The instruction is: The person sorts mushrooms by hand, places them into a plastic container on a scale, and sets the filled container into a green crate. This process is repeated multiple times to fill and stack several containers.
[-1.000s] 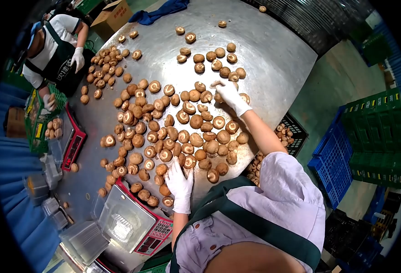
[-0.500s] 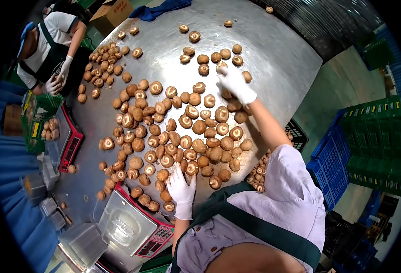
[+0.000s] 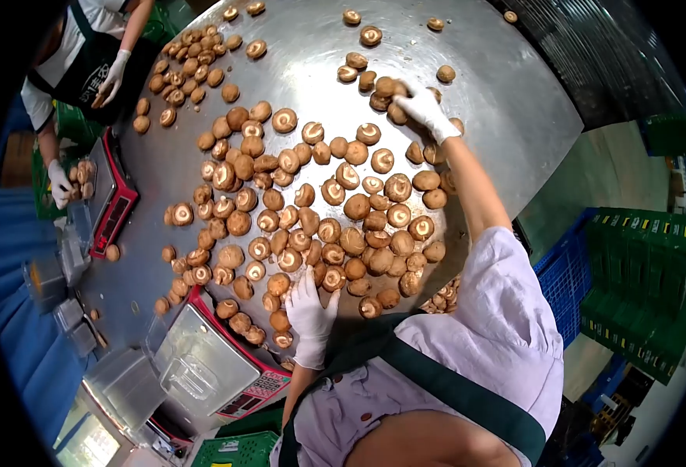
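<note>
Brown shiitake mushrooms (image 3: pixel 356 207) lie spread over a metal table, some stem side up, some cap up. My right hand (image 3: pixel 427 109), in a white glove, reaches toward the far part of the table. Its fingers are stretched against a small cluster of mushrooms (image 3: pixel 386 87); the fingertips are partly hidden among them. Near my body, my left hand (image 3: pixel 309 315), also gloved, rests at the near edge of the mushroom spread. Its fingers point forward with the thumb apart, beside a mushroom (image 3: pixel 334 277), and nothing shows in its grasp.
A red-framed scale (image 3: pixel 211 362) stands at the near left, with clear plastic containers (image 3: pixel 129 389) beside it. Another scale (image 3: pixel 115 191) is farther left, near a co-worker's gloved hand (image 3: pixel 59 185). Green crates (image 3: pixel 635 288) and a blue crate (image 3: pixel 565 280) are stacked at right.
The view has shifted. My right hand has moved among the far mushrooms, several of which now sit bunched at its fingers. My left hand stays near the same place. The co-worker's hands have separated.
</note>
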Tool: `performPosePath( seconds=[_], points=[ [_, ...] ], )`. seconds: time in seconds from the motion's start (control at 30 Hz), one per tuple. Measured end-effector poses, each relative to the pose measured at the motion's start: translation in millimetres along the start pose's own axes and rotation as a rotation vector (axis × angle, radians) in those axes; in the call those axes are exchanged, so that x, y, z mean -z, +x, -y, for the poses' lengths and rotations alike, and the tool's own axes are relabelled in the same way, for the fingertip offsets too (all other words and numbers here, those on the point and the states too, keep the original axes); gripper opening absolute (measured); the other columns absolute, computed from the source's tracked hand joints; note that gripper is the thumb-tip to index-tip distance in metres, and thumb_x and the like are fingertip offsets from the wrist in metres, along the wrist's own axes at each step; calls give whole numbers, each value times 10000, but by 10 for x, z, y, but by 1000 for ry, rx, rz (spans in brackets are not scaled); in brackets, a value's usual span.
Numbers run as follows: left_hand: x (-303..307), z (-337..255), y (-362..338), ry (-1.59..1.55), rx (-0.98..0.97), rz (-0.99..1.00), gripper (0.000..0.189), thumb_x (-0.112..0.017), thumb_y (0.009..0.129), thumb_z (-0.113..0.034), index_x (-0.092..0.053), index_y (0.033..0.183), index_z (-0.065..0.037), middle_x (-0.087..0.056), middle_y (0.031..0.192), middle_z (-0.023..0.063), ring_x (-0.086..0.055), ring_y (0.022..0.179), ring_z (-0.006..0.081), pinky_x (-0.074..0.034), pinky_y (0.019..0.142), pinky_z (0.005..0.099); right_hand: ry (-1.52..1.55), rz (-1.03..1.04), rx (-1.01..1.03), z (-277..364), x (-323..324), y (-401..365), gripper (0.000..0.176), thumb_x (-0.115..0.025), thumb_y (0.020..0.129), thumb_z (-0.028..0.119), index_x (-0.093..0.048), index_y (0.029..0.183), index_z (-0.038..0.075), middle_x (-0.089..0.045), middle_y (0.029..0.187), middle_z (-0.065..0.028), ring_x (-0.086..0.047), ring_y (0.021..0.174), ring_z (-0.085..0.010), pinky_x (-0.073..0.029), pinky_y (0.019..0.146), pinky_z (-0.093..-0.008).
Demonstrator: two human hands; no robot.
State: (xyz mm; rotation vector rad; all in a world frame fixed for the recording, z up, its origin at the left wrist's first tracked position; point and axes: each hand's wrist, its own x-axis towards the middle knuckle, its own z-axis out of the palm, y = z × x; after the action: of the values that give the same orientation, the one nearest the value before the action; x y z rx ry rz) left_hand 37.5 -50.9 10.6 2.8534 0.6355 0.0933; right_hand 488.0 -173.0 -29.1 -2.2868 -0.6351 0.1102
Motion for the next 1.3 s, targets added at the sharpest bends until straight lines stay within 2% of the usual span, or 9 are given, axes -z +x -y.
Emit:
performPosePath(
  seconds=[0.2, 0.27, 0.4, 0.63, 0.83, 1.0, 1.07, 1.13, 1.3],
  points=[
    [54, -82, 300, -249, 52, -6, 870, -746, 663, -374, -344, 1360, -42, -475, 1271, 143, -507, 1077, 296, -420, 859, 364, -47, 403, 171, 804, -207, -506, 538, -632, 759, 375, -521, 1237, 154, -596, 1111, -178, -557, 1047, -323, -441, 896, -377],
    [-1, -126, 475, -418, 48, -79, 832, -749, 671, -298, -348, 1359, -56, -479, 1239, 153, -493, 1076, 322, -425, 860, 389, 416, 441, 33, 815, -394, -664, 464, -594, 820, 307, -510, 1251, 157, -601, 1110, -174, -575, 1026, -310, -448, 884, -358],
    [7, -130, 531, -481, 114, 1, 754, -722, 713, -227, -349, 1345, -52, -500, 1220, 194, -486, 1115, 355, -419, 918, 396, 274, 387, -57, 1012, -452, -941, 374, -547, 872, 232, -528, 1208, 67, -624, 1073, -138, -588, 996, -234, -447, 872, -328],
    [114, 76, 150, -589, 88, -118, 433, -646, 779, -156, -536, 1185, -53, -625, 963, 170, -601, 806, 315, -482, 725, 381, 313, 337, -84, 995, -479, -1344, 390, -553, 850, 224, -537, 1173, 6, -611, 1065, -165, -584, 991, -246, -451, 865, -337],
    [107, 347, -127, -486, 138, -234, 250, -600, 827, -149, -611, 1065, -73, -643, 918, 135, -600, 836, 315, -460, 755, 398, 118, 21, 324, 1308, -509, -1271, 348, -608, 785, 178, -580, 1114, 67, -613, 1076, -164, -591, 955, -300, -486, 808, -349],
    [99, 500, -242, -365, 360, -197, 205, -541, 877, -173, -625, 1043, -87, -636, 863, 145, -591, 801, 330, -457, 741, 424, -238, 569, 534, 1665, -855, -1103, 371, -611, 765, 184, -590, 1129, 113, -631, 972, -134, -622, 864, -292, -504, 743, -381],
    [62, 542, -280, -373, 403, -174, 206, -527, 881, -164, -625, 1043, -83, -631, 872, 148, -585, 819, 334, -453, 750, 422, -260, 571, 584, 1696, -1033, -1087, 378, -605, 768, 213, -590, 1132, 116, -633, 960, -151, -623, 871, -298, -505, 739, -395],
    [72, 560, -312, -386, 268, -305, 201, -535, 870, -151, -625, 1034, -78, -630, 896, 148, -579, 840, 336, -451, 760, 415, -325, 663, 487, 1784, -1078, -1015, 364, -586, 786, 222, -588, 1128, 96, -634, 944, -171, -616, 883, -318, -504, 741, -398],
    [66, 570, -370, -486, 332, -192, 401, -645, 794, -211, -554, 1163, -82, -597, 1056, 133, -574, 932, 309, -436, 816, 413, 355, 522, 108, 1708, -788, -1202, 426, -521, 858, 212, -512, 1205, -34, -633, 1021, -134, -599, 937, -232, -469, 832, -323]
  ],
)
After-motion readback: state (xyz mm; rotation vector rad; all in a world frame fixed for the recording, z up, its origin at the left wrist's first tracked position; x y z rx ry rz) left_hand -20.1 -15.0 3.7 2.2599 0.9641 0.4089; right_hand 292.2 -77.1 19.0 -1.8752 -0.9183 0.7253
